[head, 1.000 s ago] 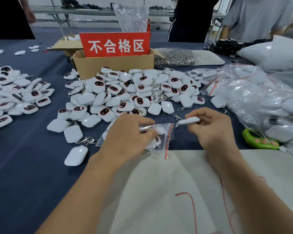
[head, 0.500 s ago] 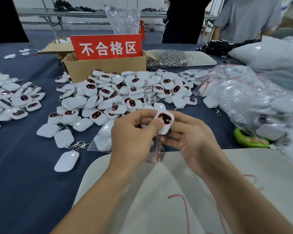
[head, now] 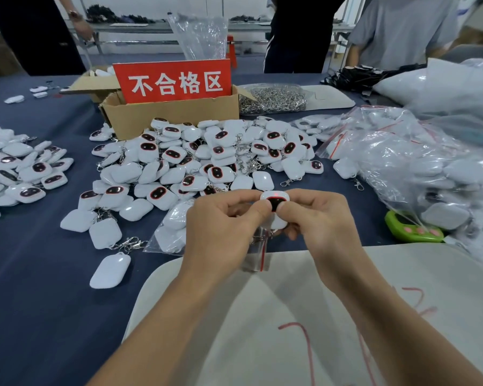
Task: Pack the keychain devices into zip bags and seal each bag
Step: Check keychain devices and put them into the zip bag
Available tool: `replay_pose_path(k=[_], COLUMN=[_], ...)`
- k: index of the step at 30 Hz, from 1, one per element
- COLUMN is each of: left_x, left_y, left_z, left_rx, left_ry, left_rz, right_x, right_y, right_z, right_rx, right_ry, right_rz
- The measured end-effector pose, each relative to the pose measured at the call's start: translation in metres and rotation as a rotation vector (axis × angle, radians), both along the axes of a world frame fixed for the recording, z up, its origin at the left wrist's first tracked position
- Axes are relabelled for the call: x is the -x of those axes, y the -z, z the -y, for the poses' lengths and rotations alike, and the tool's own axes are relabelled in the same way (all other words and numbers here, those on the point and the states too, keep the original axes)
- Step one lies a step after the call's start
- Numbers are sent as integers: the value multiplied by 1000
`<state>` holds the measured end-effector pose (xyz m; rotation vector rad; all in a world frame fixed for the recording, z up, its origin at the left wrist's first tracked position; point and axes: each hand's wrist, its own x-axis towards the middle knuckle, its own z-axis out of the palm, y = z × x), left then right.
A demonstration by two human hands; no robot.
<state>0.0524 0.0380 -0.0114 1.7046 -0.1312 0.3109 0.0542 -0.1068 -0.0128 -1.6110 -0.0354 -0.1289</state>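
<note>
My left hand (head: 221, 229) and right hand (head: 321, 221) both pinch one device (head: 274, 201) at frame centre, red light lit, bag (head: 258, 256) dangling beneath, above the worktop (head: 39, 274)

White keychain device (head: 274, 200), red light lit

packing workshop, heaped keychain devices (head: 207, 157), red reject sign (head: 173, 80), bagged stock (head: 418, 168)

Main heap (head: 207, 157) sat mid-table (head: 39, 288), cardboard box (head: 173, 118) directly behind it, loose chains (head: 273, 100) right of the box. Second heap (head: 17, 165) far left, filled zip bags (head: 416, 162) piled right. Mat (head: 262, 316) lay at the near edge; left hand (head: 221, 227) and right hand (head: 318, 221) held one device (head: 273, 200) above its far edge.
</note>
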Motion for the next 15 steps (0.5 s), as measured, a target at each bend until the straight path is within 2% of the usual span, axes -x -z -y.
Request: replay_pose_path(k=[7, 12, 15], left_x=[0, -2, -3], left_y=[1, 3, 6], left_z=[0, 2, 2], left_rx=[2, -2, -1], left_ry=[-45, -86, -112], left_rz=[27, 22, 2], right_x=[-1, 0, -2], right_y=[1, 0, 1], right_z=[0, -1, -2], right_rx=[96, 43, 100], right_ry=[-75, -153, -104], right_rz=[36, 60, 15])
